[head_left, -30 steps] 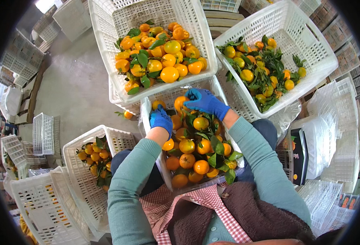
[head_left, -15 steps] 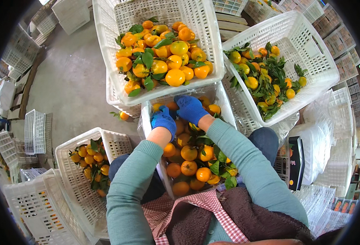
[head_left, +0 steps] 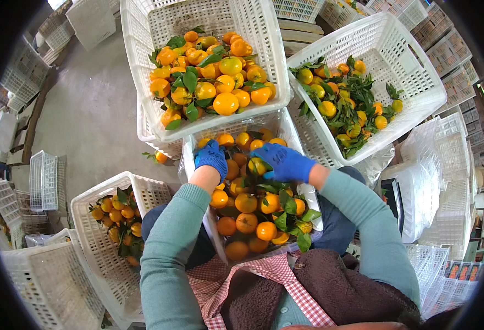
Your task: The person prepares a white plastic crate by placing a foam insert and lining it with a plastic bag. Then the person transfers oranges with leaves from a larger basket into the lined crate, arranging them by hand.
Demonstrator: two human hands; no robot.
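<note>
Between my knees stands a white crate [head_left: 300, 132] with a clear plastic liner, holding orange mandarins [head_left: 245, 203], some with green leaves. Both my hands wear blue knit gloves. My right hand [head_left: 288, 164] is over the crate's middle, thumb and fingers closed round a yellow-green mandarin [head_left: 257, 166]. At the crate's left side my left hand [head_left: 211, 157] has its fingers curled down beside the fruit; whatever they hold is hidden. Several mandarins [head_left: 225, 139] lie along the far end, beyond both hands.
A larger white crate of mandarins [head_left: 279, 82] overlaps the far end. Another crate with leafy fruit [head_left: 412, 71] stands at the right, and one [head_left: 154, 190] at the left. Clear plastic [head_left: 418, 165] hangs over stacked baskets on the right.
My right hand has moved from the crate's far end nearer and to the right, and now grips a yellow-green mandarin. My left hand has shifted slightly up and left. Mandarins at the far end are uncovered.
</note>
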